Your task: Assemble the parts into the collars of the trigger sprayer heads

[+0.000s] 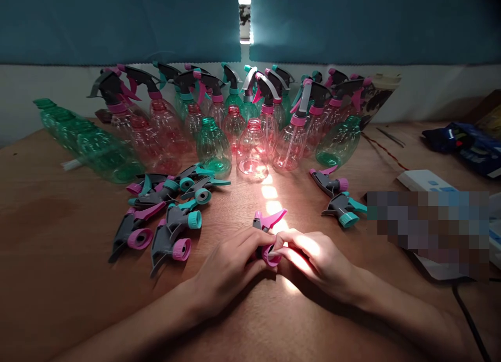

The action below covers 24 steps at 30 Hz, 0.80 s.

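A grey trigger spray head with a pink lever and pink collar point(276, 218) lies on its side between my hands, low over the near middle of the table. My left hand point(229, 260) is closed around its body, thumb below and fingers above. My right hand point(321, 257) is closed in a pinch, thumb and forefinger at the mouth of the pink collar. Whatever those fingertips hold is too small or hidden to make out. Left of my hands lies a group of loose spray heads point(172, 234) with pink or teal collars.
Clear pink bottles point(252, 148) and green bottles point(213, 151) stand in rows at the back, many with spray heads on. Green bottles point(104, 148) line the left. Two loose spray heads point(344, 210) lie right, near a white power strip point(426, 180) and a black cable point(469, 320).
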### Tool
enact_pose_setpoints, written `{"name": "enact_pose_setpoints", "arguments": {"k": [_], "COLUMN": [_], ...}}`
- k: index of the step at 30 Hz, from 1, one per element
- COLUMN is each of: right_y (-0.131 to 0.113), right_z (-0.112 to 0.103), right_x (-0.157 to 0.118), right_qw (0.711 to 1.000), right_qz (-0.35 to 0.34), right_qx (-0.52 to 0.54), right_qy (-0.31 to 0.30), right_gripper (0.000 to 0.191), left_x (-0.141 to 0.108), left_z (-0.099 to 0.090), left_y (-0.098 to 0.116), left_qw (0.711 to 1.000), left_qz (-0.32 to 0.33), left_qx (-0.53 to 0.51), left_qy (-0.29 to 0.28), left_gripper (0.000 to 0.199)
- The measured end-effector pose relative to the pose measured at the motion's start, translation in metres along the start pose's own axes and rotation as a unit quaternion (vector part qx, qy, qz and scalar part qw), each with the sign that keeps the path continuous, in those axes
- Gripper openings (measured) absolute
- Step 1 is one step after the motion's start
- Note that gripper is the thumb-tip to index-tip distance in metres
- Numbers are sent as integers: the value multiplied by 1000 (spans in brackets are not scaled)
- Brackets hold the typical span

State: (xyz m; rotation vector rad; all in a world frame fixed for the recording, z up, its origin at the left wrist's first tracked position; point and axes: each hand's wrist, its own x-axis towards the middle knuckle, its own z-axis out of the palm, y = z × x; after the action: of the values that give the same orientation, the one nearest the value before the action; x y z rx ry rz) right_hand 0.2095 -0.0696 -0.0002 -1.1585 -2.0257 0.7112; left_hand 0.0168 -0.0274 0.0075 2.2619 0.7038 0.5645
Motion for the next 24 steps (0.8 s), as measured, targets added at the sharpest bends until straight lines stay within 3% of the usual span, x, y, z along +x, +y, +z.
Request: {"name": "enact_pose_setpoints", "arguments": {"k": [4, 9, 19, 24], "right_y": [-3, -2, 19, 19], "right_z": [0, -2, 1, -1], "right_x": [0, -2, -4, 1], "right_qw": [1000, 994, 979, 988], "right_qz": [-5, -24, -36, 25], "right_qx": [-13, -79, -181, -148], "right_qy": [19, 69, 88, 45], "right_gripper": [30, 30, 26, 17], "left_x": [1, 6, 7, 7], "left_z": [-4, -16, -11, -12], "left_y": [-5, -17, -18, -18], "left_qw": [999, 987, 968, 967], "left_qz": [-7, -116, -151, -146], "left_qx": [19, 35, -1, -1], "left_qy": [25, 109, 200, 211], "left_gripper": [19, 20, 23, 22]}}
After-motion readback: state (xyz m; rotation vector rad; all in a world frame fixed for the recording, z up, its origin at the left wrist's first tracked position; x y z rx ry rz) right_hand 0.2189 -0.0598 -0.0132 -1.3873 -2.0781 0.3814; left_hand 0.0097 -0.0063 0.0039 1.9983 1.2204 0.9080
